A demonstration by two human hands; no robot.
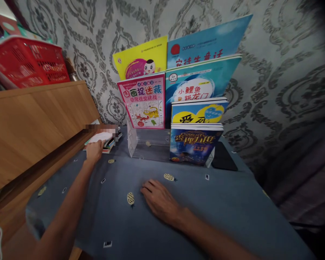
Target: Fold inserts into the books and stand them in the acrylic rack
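Observation:
My left hand (94, 150) reaches to the far left of the table and grips the near edge of a white book on top of a small stack of books (111, 141), part of it blurred. My right hand (159, 200) lies flat on the blue-grey tablecloth (219, 202), fingers spread, holding nothing. Behind it stands a clear acrylic book rack (148, 144) with tiered children's books: a pink one (143, 103), a yellow one (141, 57), two blue ones (203, 77), and a dark blue one (193, 144) in the front row.
A wooden headboard-like panel (29, 122) runs along the left, with a red plastic basket (29, 65) on top. A dark flat object (223, 157) lies right of the rack. Patterned grey wallpaper is behind. The table edge drops off on the right.

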